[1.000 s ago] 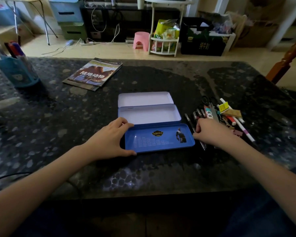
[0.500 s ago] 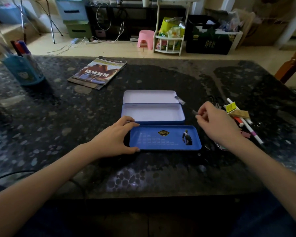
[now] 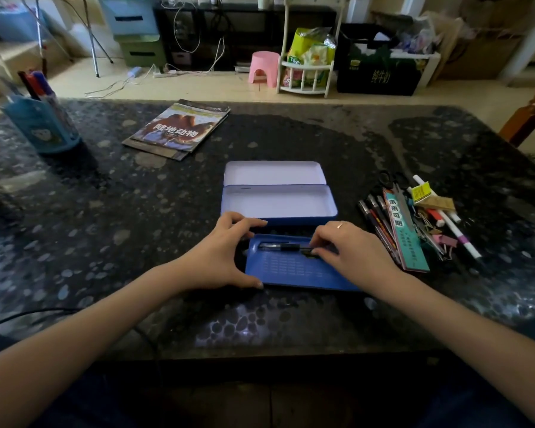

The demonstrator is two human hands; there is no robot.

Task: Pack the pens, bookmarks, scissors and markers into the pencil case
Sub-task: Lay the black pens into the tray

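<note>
Head view: pencil case lies open mid-table, three sections fanned out: pale lid far, pale tray in the middle, blue tray nearest the person. Left hand grips the left end of the blue tray, thumb curled along the near edge, fingers arched over the far-left corner; likely there to stop the tin sliding while things go in. Right hand is over the right part of the same tray, fingertips pinching the right end of a black pen, which lies lengthwise along the tray's far edge; looks like it is being set down flat so the rest fit beside it. Whether the pen already rests fully on the tray floor, cannot tell. Remaining items sit in a pile on the table to the right of the case, close to the right hand for short reaches: several more pens, a long teal bookmark, scissors with only the dark handles clear at the far end, white markers, binder clips and a yellow tag. Exact pen count unclear, as they overlap under the bookmark. Right part of the blue tray is hidden by the right hand. Far left, a blue pen holder and a magazine, well apart from the case. Task just begun, by my read: one pen in, the rest to go.
</note>
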